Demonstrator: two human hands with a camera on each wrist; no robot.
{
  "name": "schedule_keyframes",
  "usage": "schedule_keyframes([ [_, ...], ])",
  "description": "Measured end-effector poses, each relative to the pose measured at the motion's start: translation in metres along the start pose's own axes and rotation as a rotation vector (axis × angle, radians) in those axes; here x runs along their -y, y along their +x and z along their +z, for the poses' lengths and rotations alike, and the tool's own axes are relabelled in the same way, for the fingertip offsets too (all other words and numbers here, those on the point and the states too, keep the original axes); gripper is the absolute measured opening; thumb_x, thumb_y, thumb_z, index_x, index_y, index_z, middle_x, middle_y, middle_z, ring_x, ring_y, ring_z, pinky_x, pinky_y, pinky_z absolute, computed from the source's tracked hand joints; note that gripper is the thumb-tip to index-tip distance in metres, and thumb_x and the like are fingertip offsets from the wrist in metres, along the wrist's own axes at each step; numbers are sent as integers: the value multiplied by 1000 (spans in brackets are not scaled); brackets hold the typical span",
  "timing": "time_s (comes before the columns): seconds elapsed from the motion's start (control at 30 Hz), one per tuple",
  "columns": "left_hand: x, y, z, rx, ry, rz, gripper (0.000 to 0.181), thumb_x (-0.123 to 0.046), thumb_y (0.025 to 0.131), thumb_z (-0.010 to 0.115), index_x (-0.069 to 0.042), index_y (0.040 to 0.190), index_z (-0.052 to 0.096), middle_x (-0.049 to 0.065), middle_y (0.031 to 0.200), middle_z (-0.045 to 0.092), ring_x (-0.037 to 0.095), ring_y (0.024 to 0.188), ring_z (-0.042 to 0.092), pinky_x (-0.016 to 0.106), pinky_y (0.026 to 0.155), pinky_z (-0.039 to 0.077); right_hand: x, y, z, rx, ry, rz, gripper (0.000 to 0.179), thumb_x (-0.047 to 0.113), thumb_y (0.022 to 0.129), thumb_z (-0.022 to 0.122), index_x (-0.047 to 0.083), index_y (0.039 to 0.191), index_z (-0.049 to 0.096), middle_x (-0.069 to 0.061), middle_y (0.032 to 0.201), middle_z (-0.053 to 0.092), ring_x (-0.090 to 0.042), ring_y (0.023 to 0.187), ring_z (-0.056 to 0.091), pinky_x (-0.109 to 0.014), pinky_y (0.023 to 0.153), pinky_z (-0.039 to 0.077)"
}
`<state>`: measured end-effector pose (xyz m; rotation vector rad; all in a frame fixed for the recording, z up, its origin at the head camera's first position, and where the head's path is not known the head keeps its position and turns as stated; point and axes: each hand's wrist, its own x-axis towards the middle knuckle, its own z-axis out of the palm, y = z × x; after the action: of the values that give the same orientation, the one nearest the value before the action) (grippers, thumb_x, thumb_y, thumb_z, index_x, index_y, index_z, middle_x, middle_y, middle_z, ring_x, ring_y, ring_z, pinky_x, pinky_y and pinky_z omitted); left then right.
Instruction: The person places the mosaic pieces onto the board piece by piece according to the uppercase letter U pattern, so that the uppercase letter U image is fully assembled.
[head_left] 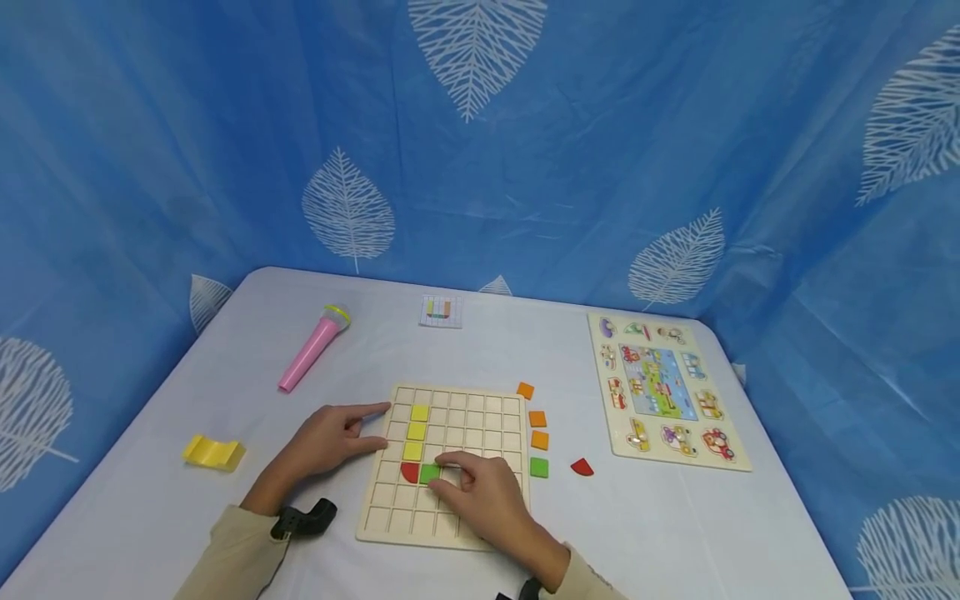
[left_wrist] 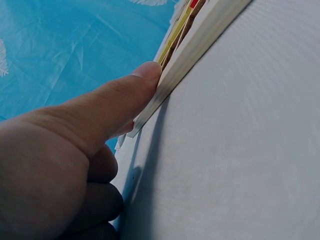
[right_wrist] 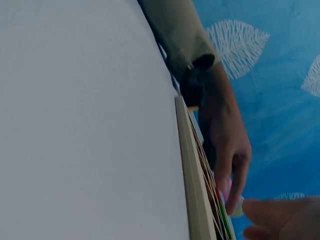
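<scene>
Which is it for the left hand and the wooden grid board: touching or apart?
Touching. The left wrist view shows the left hand with its thumb tip against the edge of the wooden grid board, no gap between.

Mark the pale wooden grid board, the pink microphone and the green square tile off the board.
Pale wooden grid board (head_left: 455,436), head view: bare cells.
Pink microphone (head_left: 311,351), head view: handle.
Green square tile (head_left: 539,467), head view: top face.

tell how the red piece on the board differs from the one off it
The left red piece sits on the board beside a green square; the right red piece lies on the table. The left piece sits square to the board; the right piece is turned askew. Both are red wedges.
</scene>
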<state>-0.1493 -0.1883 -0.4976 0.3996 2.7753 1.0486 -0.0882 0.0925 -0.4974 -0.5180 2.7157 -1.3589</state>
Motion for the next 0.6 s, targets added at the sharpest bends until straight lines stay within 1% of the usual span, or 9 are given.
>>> schedule_keyframes([
  [0.1, -1, 0, 1, 1, -10, -7, 64, -42, 84, 83, -17, 140, 65, -7, 59, 39, 9, 53, 35, 25, 50, 27, -4, -4, -8, -3, 74, -27, 21, 30, 92, 79, 22, 112, 79, 13, 52, 34, 1, 45, 26, -20, 46, 27],
  [0.17, -1, 0, 2, 3, -15, -12, 64, -42, 84, 84, -17, 140, 65, -7, 59, 39, 9, 53, 35, 24, 50, 27, -5, -7, -15, -11, 94, -37, 20, 26, 92, 79, 20, 112, 79, 13, 53, 32, 1, 47, 25, -19, 48, 27],
  [0.23, -1, 0, 2, 3, -18, -13, 64, -41, 84, 84, -17, 140, 65, -7, 59, 39, 9, 53, 34, 24, 50, 27, -7, -10, -23, -32, 91, -51, 19, 24, 93, 78, 19, 111, 79, 14, 53, 31, 1, 47, 25, -19, 48, 27],
  [0.37, -2, 0, 2, -3, -19, -15, 64, -41, 84, 84, -17, 140, 65, -7, 58, 39, 9, 53, 34, 24, 50, 26, -13, -16, -40, -77, 59, -70, 18, 20, 91, 80, 16, 109, 80, 17, 54, 29, 2, 48, 24, -18, 48, 26],
  [0.47, -1, 0, 1, -5, -17, -11, 64, -41, 84, 84, -17, 140, 65, -7, 58, 38, 9, 53, 34, 24, 50, 27, -23, -22, -52, -117, 14, -65, 16, 18, 89, 82, 16, 105, 80, 19, 54, 28, 3, 49, 24, -17, 49, 27],
  [0.6, 0, 0, 0, -6, -16, -6, 63, -41, 84, 84, -17, 140, 66, -8, 58, 38, 8, 53, 34, 24, 50, 27, -39, -31, -69, -170, -62, -14, 16, 17, 87, 84, 18, 103, 81, 21, 53, 27, 3, 49, 24, -18, 50, 25],
])
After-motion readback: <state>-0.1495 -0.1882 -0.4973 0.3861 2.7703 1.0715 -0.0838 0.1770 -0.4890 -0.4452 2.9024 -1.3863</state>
